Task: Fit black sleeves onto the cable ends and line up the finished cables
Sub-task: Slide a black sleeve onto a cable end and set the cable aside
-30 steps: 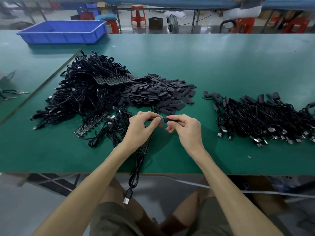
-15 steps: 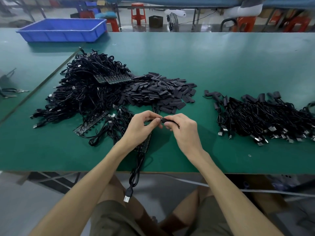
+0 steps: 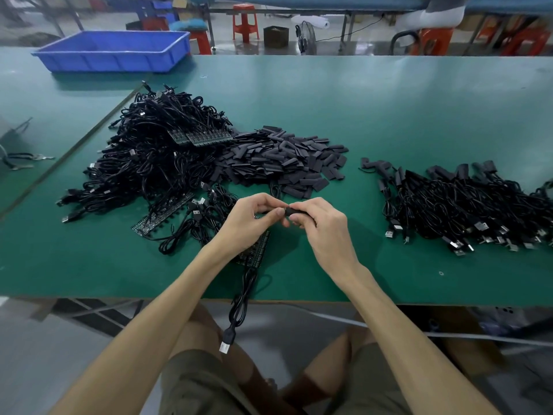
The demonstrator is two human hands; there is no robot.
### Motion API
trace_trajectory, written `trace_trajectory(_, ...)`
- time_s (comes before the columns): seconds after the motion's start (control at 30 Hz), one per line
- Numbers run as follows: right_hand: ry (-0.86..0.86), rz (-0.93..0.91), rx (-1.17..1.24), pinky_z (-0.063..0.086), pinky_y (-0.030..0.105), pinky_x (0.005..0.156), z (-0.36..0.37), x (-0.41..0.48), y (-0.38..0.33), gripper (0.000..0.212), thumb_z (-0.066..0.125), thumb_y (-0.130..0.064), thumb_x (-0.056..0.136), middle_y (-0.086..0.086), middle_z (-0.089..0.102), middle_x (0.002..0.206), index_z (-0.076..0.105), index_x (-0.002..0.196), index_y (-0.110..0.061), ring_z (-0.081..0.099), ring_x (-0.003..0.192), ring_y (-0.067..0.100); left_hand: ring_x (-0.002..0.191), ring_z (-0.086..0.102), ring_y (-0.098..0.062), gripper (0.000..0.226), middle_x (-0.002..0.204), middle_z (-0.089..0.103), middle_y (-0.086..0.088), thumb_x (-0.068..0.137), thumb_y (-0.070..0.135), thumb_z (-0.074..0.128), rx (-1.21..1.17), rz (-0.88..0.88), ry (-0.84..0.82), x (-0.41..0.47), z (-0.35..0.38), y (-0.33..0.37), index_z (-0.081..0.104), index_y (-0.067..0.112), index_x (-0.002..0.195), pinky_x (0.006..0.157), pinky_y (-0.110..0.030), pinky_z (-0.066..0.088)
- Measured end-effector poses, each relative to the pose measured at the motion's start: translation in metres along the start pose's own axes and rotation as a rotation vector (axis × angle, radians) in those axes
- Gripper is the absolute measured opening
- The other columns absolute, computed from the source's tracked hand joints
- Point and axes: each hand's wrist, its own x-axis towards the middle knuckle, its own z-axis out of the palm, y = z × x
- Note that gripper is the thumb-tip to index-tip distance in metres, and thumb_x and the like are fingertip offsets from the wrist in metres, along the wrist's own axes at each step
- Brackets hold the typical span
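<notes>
Pinching cable [image 3: 243,298] in left hand [image 3: 250,224], gripping black sleeve [image 3: 294,211] in right hand [image 3: 324,235], slide it squarely toward nine o'clock without twisting

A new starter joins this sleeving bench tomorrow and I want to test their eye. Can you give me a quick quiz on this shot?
1. True or false: the sleeved cables lie on the table's right side.
2. What sits between them and the tangled cable heap? A) loose sleeves B) scissors C) a stool
3. Fill in: the cable below the left hand ends in a USB plug hanging over the table's ___ edge.
Key: 1 true; 2 A; 3 near.
</notes>
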Motion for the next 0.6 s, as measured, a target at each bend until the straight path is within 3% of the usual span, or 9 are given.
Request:
trace_trajectory(0.23, 0.009, -0.039, 0.01, 0.06, 0.029, 0.081, 0.0011, -0.0011, 0.0002, 0.018, 0.064, 0.0, 0.097, 0.011, 0.068, 0.103, 0.073, 0.112, 0.002, 0.07, 0.08, 0.018, 0.087, 0.073, -0.013, 0.008, 0.084, 0.077, -0.002, 0.1, 0.011, 0.063, -0.091, -0.056, -0.009, 0.0013, 0.0003, -0.0014, 0.071, 0.011, 0.103, 0.084, -0.02, 0.051)
trace_trajectory(0.37, 0.019, -0.056, 0.002, 0.061, 0.031, 0.08, 0.0005, -0.0006, 0.0011, 0.017, 0.066, 0.002, 0.095, 0.012, 0.069, 0.101, 0.074, 0.11, 0.003, 0.07, 0.079, 0.017, 0.091, 0.074, -0.021, 0.011, 0.087, 0.077, -0.01, 0.099, 0.008, 0.063, -0.113, -0.054, -0.041, 0.0017, -0.0028, 0.0005, 0.07, 0.001, 0.104, 0.092, -0.029, 0.054)
trace_trajectory(0.6, 0.018, -0.045, -0.004, 0.06, 0.04, 0.084, 0.0022, -0.0016, 0.0011, 0.02, 0.069, -0.005, 0.095, 0.01, 0.069, 0.102, 0.074, 0.113, 0.002, 0.071, 0.086, 0.018, 0.088, 0.075, -0.011, 0.01, 0.085, 0.078, -0.003, 0.097, 0.005, 0.065, -0.075, -0.041, -0.031, 0.002, -0.001, 0.0001, 0.07, 0.005, 0.105, 0.084, -0.021, 0.053)
